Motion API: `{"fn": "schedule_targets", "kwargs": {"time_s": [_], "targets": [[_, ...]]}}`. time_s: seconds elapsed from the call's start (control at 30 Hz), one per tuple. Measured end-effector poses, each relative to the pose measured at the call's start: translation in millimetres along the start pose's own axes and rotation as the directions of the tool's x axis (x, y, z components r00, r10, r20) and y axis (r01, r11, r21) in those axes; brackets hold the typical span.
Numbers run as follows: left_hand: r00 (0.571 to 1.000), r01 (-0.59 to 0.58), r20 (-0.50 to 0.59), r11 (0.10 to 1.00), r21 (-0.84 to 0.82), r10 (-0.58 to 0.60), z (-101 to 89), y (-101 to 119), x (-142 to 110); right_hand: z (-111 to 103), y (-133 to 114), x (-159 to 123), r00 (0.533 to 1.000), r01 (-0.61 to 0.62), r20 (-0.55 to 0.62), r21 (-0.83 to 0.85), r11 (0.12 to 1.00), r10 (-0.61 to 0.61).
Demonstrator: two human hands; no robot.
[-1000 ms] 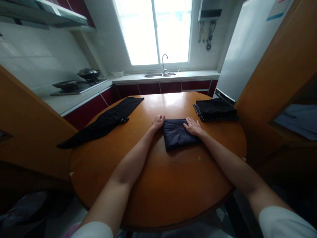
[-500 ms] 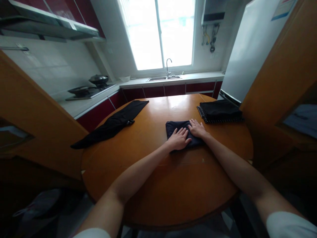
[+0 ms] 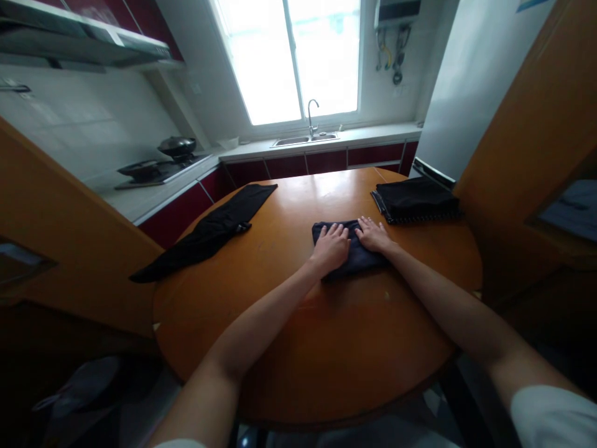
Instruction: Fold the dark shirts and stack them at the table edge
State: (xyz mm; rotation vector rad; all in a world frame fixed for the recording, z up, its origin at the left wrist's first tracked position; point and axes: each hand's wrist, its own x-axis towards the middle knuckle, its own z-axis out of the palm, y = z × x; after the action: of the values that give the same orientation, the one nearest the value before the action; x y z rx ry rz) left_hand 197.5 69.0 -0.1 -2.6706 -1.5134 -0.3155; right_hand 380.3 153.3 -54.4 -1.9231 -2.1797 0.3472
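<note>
A dark navy folded garment (image 3: 357, 261) lies on the wooden table in front of me; its exact kind does not show. My left hand (image 3: 332, 247) rests on its left part, palm down with fingers stretched toward the far edge. On the upper right part lies my right hand (image 3: 374, 236), flat, its fingers apart and pointing to the window side. Neither hand grips the cloth. Parts of the garment are hidden under both hands.
Black trousers (image 3: 209, 231) lie lengthwise along the table's left side. A stack of folded black cloth (image 3: 417, 199) sits at the right rear. The round table (image 3: 280, 361) has a curved edge near me. Beyond it are a sink (image 3: 298, 140) and a stove (image 3: 163, 173).
My left hand has slid slightly left and away from me over the garment, its fingers nearer the far edge. The right hand stays at nearly the same spot. The view has shifted slightly.
</note>
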Motion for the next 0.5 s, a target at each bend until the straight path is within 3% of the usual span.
{"fn": "schedule_targets", "kwargs": {"time_s": [0.1, 0.27, 0.5], "targets": [[0.99, 0.134, 0.029, 0.987, 0.086, -0.137, 15.2, -22.3, 14.5, -0.4, 1.0, -0.3, 1.0, -0.006, -0.002, -0.004, 1.0, 0.006], [0.991, 0.13, 0.032, 0.988, 0.088, -0.134, 29.5, -42.6, 9.6, -1.4, 2.3, -1.7, 1.0, 0.001, -0.006, 0.002, 1.0, -0.001], [0.987, 0.15, 0.054, 0.987, 0.059, -0.154, 27.9, -46.5, 13.3, -1.4, 1.5, -2.0, 1.0, -0.01, -0.004, -0.003, 1.0, 0.01]]}}
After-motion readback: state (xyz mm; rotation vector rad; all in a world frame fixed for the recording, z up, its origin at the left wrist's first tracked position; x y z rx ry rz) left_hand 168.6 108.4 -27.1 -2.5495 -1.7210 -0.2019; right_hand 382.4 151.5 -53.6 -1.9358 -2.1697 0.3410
